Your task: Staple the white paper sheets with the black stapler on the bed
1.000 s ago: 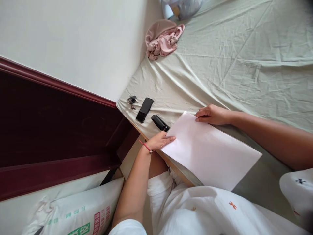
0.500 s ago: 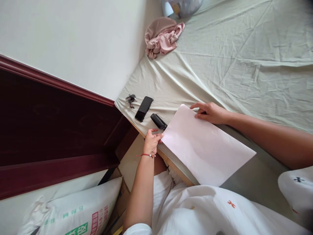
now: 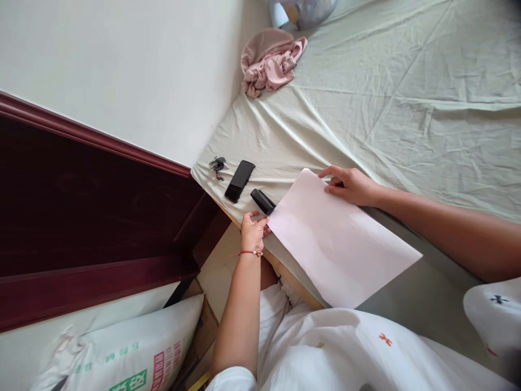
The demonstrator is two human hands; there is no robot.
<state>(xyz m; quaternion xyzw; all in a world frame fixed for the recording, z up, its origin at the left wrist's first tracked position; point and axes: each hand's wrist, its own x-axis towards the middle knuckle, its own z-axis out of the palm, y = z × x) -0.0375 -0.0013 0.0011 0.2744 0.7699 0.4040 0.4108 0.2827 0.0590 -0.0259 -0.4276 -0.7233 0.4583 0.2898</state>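
Observation:
A sheet of white paper (image 3: pixel 342 244) lies at a slant over the near edge of the cloth-covered surface. My left hand (image 3: pixel 253 231) pinches its left corner between thumb and fingers. At the far edge, my right hand (image 3: pixel 352 185) grips the paper with thumb and index finger; its other fingertips are partly hidden. Just beyond my left hand is a black stapler-like object (image 3: pixel 262 201), its near end covered by the paper. Left of that sits a black phone (image 3: pixel 240 181), and farther left a bunch of keys (image 3: pixel 218 163).
A pale green sheet (image 3: pixel 407 108) covers the wide surface. Crumpled pink cloth (image 3: pixel 271 65) and a clear plastic bag (image 3: pixel 311 12) lie at the back. A white wall (image 3: pixel 122 70) and dark red wooden panel (image 3: pixel 81 201) border the left. A printed white sack (image 3: pixel 134 347) stands below.
The paper has shifted slightly left and away from me, covering more of the black object. Both hands moved a little with it, keeping their grips.

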